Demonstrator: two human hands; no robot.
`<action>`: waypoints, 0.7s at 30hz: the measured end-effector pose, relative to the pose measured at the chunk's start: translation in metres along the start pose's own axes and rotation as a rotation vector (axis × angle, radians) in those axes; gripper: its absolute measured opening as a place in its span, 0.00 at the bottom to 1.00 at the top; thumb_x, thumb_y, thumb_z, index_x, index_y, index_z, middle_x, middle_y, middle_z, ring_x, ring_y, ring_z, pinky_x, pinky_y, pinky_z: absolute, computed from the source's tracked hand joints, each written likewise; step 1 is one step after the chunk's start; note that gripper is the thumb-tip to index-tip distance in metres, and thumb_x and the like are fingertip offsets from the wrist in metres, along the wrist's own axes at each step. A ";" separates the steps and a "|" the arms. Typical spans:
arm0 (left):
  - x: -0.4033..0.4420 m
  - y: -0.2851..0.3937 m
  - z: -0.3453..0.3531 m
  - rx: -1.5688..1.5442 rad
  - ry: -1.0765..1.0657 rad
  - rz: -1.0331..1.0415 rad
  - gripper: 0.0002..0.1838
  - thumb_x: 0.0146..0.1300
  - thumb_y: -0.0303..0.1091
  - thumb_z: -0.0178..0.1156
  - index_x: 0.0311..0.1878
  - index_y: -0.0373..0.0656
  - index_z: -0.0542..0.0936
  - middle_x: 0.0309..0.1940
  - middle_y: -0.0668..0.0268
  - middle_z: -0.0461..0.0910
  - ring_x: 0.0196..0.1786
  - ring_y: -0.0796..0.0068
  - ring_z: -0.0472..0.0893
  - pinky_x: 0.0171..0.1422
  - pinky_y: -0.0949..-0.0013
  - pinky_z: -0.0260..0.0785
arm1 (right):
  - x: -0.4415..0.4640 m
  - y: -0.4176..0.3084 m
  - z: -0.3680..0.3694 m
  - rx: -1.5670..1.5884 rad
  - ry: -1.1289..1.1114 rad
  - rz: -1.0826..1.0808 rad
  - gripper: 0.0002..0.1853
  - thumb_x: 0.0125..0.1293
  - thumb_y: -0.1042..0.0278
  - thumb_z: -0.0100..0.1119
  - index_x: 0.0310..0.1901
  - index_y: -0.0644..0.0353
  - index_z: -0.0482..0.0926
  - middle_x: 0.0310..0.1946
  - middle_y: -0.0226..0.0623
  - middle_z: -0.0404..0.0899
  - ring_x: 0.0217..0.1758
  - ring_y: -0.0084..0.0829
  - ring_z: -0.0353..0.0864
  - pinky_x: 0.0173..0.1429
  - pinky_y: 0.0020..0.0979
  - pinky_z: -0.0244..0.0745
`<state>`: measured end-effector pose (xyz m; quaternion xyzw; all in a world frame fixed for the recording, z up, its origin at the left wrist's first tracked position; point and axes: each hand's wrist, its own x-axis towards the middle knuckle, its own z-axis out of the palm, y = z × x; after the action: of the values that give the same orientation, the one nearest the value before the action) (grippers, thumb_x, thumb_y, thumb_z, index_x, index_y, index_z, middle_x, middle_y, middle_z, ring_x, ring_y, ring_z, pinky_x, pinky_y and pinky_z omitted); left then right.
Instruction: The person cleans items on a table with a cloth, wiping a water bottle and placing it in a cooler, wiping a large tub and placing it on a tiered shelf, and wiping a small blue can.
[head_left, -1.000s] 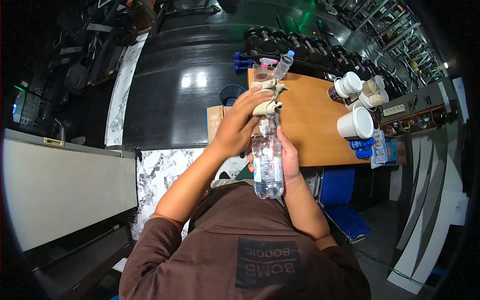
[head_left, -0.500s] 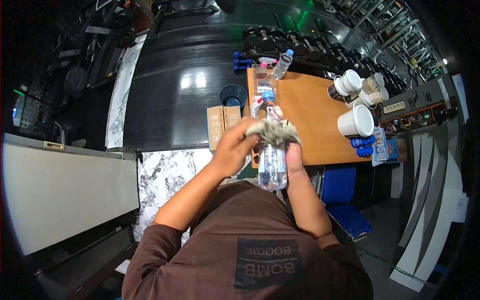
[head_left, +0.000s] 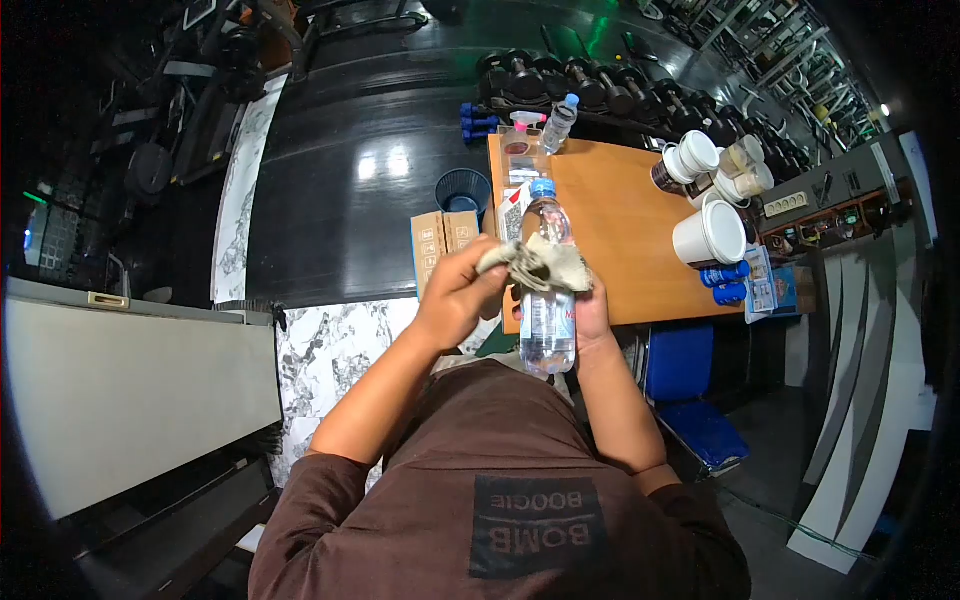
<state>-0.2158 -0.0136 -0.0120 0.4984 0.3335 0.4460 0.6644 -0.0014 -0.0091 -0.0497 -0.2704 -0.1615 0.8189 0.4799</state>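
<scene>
A clear plastic water bottle [head_left: 547, 335] with a blue cap stands nearly upright in front of my chest. My right hand [head_left: 592, 312] is closed round its right side, the fingers partly hidden behind the bottle and cloth. A pale greyish cloth [head_left: 556, 265] lies bunched across the middle of the bottle, above its label. My left hand [head_left: 462, 298] pinches the cloth's left end, just left of the bottle.
Beyond the bottle is a wooden table [head_left: 620, 210] with a spray bottle [head_left: 525, 122], another water bottle [head_left: 561, 125] and white tubs [head_left: 710, 235]. A cardboard box [head_left: 443, 240] and dark basket [head_left: 463, 192] stand left of it. A blue chair [head_left: 682, 365] is at right.
My left hand has shifted slightly left and down with the cloth's end, and the cloth's folds have changed. The bottle stays in my right hand, a little higher and to the right.
</scene>
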 end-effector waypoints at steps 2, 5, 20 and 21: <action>0.002 -0.004 -0.005 -0.079 -0.002 0.026 0.21 0.62 0.16 0.60 0.59 0.37 0.81 0.61 0.61 0.83 0.61 0.56 0.80 0.66 0.59 0.71 | 0.000 -0.002 0.003 -0.026 -0.041 -0.039 0.30 0.79 0.43 0.43 0.64 0.63 0.75 0.50 0.47 0.86 0.42 0.40 0.90 0.39 0.45 0.91; 0.010 0.020 0.016 0.643 0.021 0.553 0.31 0.56 0.13 0.62 0.66 0.41 0.81 0.68 0.60 0.81 0.72 0.50 0.74 0.78 0.55 0.64 | 0.006 -0.002 -0.003 0.018 -0.055 -0.090 0.27 0.81 0.48 0.41 0.66 0.62 0.74 0.54 0.44 0.85 0.48 0.38 0.89 0.50 0.43 0.89; -0.024 0.026 0.029 0.473 -0.195 0.518 0.17 0.64 0.25 0.58 0.55 0.35 0.85 0.55 0.58 0.87 0.65 0.51 0.79 0.76 0.50 0.63 | 0.000 -0.026 0.016 0.138 -0.092 -0.008 0.35 0.79 0.32 0.44 0.55 0.64 0.78 0.41 0.47 0.86 0.42 0.41 0.90 0.46 0.46 0.88; -0.019 0.027 0.026 0.540 -0.171 0.540 0.22 0.61 0.19 0.58 0.60 0.37 0.83 0.61 0.59 0.85 0.69 0.50 0.77 0.78 0.49 0.62 | -0.001 -0.023 0.017 0.123 -0.042 -0.033 0.36 0.79 0.32 0.44 0.56 0.64 0.78 0.41 0.46 0.86 0.43 0.42 0.89 0.47 0.47 0.88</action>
<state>-0.2072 -0.0382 0.0215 0.7603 0.2391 0.4581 0.3935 0.0044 0.0011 -0.0239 -0.2204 -0.1255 0.8247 0.5056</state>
